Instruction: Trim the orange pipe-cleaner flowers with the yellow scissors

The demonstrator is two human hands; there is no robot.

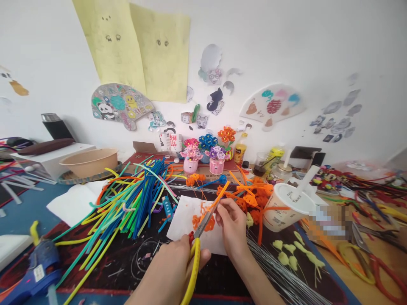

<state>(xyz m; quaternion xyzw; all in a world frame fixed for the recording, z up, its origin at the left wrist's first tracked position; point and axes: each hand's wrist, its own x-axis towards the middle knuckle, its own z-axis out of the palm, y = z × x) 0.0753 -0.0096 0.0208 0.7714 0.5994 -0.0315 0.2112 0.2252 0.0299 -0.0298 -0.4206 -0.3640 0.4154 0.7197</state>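
Note:
My left hand is closed round the yellow handles of a pair of scissors, whose blades point up and right. My right hand pinches an orange pipe cleaner that rises toward the upper right; the scissor blades meet it near my fingers. Under both hands lies a white sheet of paper with small orange clippings on it. A pile of orange pipe-cleaner flowers sits just beyond my right hand.
A heap of blue, green and yellow pipe cleaners spreads to the left. A blue glue gun lies at bottom left. A white paper cup with a straw, thin wires, yellow shapes, more scissors and small flower pots surround the mat.

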